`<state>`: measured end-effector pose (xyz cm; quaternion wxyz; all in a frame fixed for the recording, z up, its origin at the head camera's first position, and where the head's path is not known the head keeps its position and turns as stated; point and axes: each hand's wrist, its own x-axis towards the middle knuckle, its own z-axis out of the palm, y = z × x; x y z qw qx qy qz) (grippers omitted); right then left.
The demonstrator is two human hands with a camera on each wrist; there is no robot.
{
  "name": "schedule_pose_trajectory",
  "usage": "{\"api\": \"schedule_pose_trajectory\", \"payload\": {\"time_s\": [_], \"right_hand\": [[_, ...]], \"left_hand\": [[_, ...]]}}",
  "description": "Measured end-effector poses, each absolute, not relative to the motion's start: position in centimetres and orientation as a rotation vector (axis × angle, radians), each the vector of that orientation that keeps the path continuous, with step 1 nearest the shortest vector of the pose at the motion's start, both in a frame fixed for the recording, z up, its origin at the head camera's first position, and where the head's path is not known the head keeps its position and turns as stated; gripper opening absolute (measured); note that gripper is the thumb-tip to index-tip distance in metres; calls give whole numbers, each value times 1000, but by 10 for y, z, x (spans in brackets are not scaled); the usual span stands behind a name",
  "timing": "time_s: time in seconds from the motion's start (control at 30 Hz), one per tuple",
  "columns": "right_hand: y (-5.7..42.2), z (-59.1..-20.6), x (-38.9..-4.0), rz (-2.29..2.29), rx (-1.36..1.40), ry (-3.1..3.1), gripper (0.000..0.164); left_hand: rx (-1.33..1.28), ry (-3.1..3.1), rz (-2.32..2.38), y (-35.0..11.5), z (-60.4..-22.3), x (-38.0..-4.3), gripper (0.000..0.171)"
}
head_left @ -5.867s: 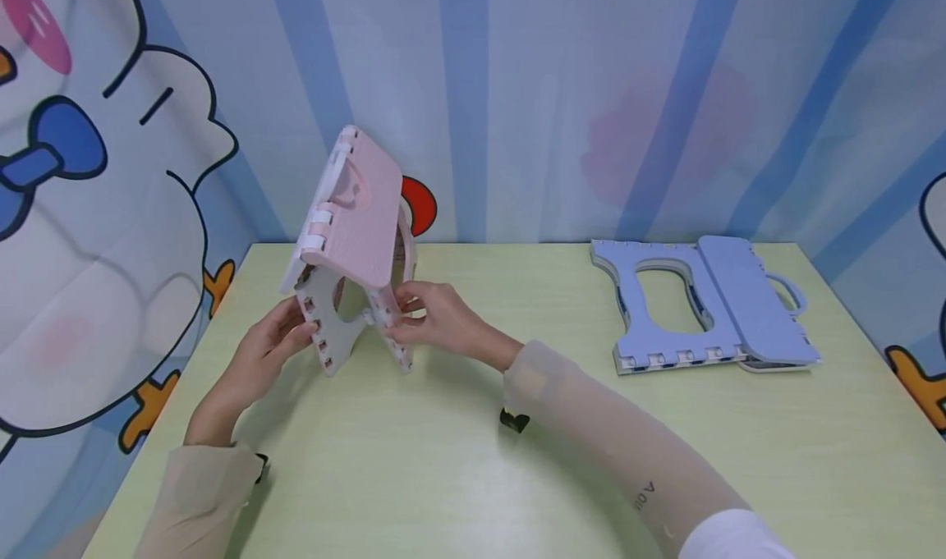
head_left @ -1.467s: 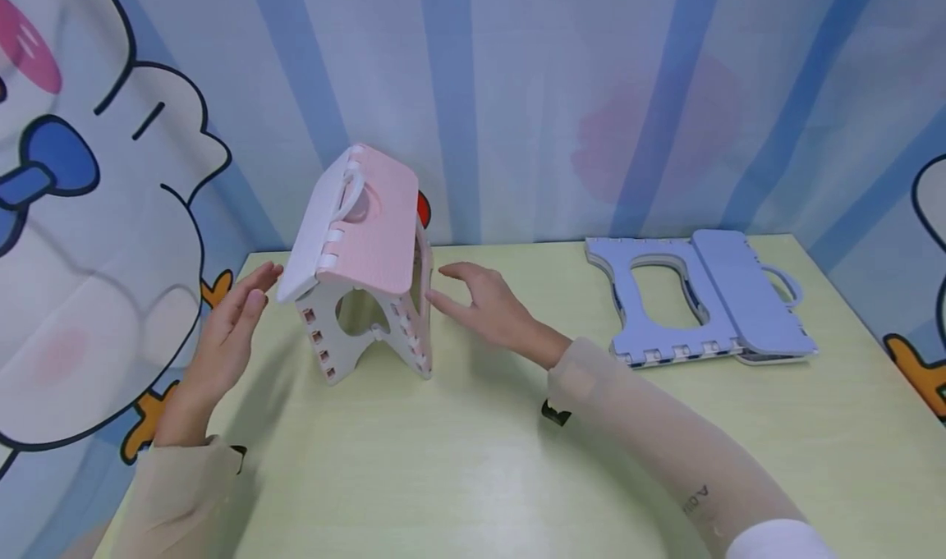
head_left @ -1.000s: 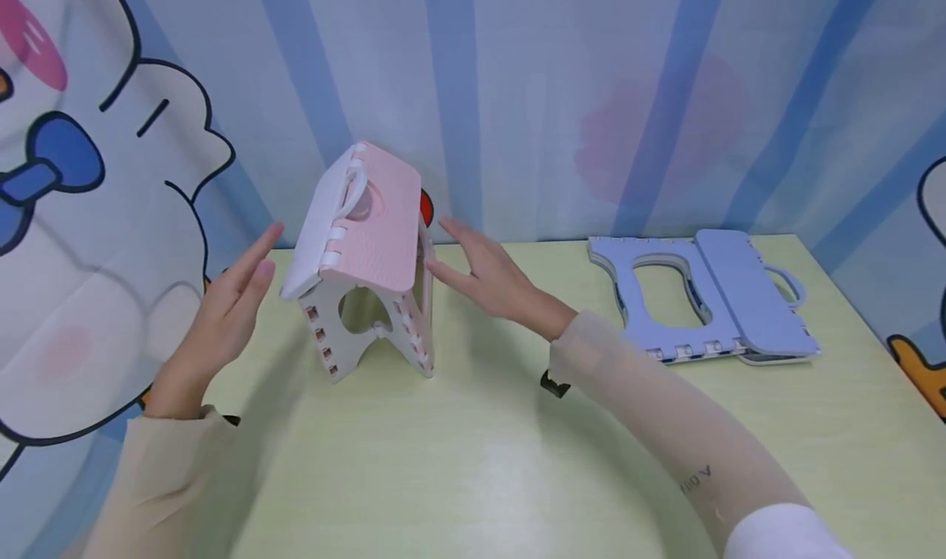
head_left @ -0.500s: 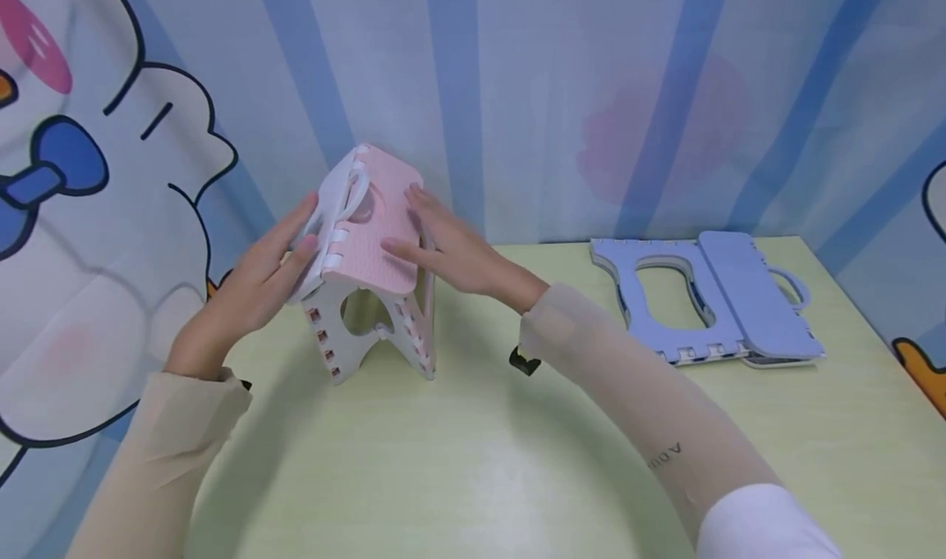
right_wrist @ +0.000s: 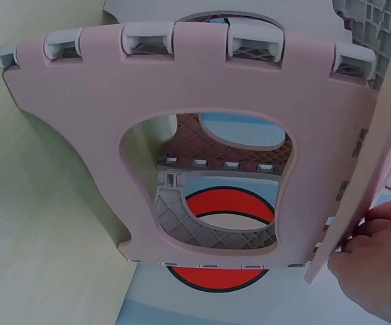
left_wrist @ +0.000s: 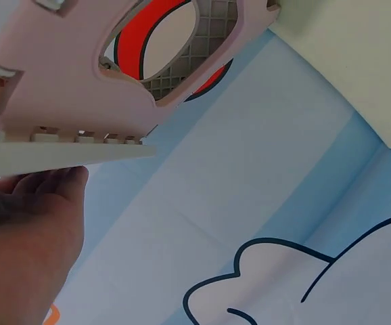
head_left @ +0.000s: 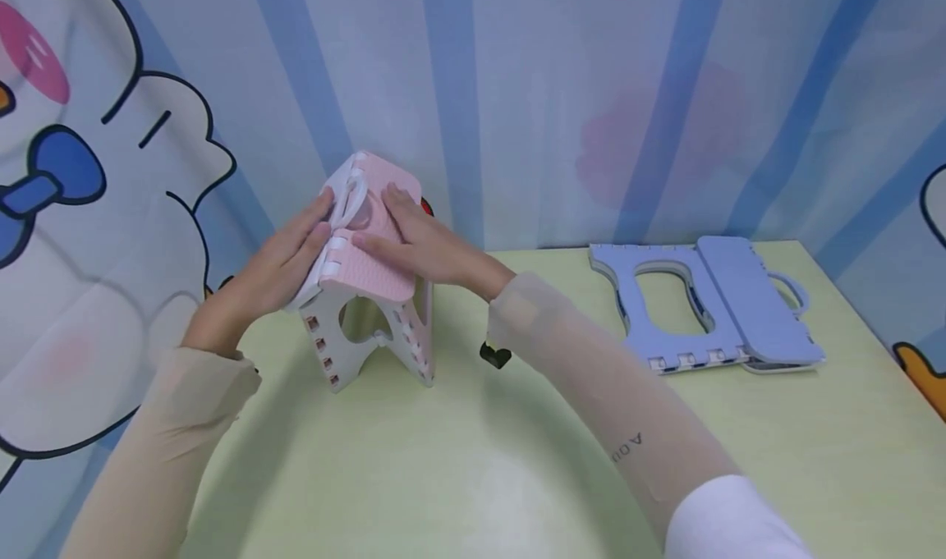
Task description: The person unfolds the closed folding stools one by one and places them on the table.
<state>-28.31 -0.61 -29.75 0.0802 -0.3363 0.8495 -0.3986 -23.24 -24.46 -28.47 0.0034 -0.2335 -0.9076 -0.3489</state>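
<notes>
A pink and white folding step stool stands on its legs at the table's left, its two top panels sloping like a roof, with a loop handle at the ridge. My left hand lies with extended fingers on the white panel. On the pink panel rest the extended fingers of my right hand. In the left wrist view, the left hand is against the panel's outer face. The right wrist view shows the pink leg frame with its large opening, and the right hand against the pink panel.
A blue folding step stool lies folded flat at the back right of the pale green table. Behind the table hangs a blue striped cloth backdrop with cartoon figures.
Earlier both hands held the pink stool's legs, then moved apart beside it. Since then they have risen and come together onto its two top panels. The blue stool has stayed put.
</notes>
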Motion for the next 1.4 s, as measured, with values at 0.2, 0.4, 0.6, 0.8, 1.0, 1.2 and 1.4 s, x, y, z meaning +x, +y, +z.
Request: {"api": "schedule_pose_trajectory", "payload": {"time_s": [0.2,0.4,0.6,0.8,1.0,1.2,1.4], "right_hand": [[-8,-299,-282,-1193,-985,2555,97],[-11,-296,-281,-1091,-1007,2613,95],[-14,-293,-281,-970,-996,2666,93],[-16,-292,-278,-887,-1005,2696,94],[-18,-290,-277,-792,-1008,2731,93],[-18,-290,-278,-760,-998,2756,93],[-17,-287,-277,-728,-990,2755,94]], "left_hand": [[-746,-2890,-1088,-244,-284,-233,58],[-699,-2940,-1073,-245,-282,-231,58],[-699,-2933,-1040,-246,-282,-230,58],[-764,-2855,-1057,-248,-286,-230,58],[-739,-2863,-1038,-249,-286,-229,58],[-715,-2893,-995,-249,-282,-230,58],[-700,-2899,-987,-249,-281,-229,58]]}}
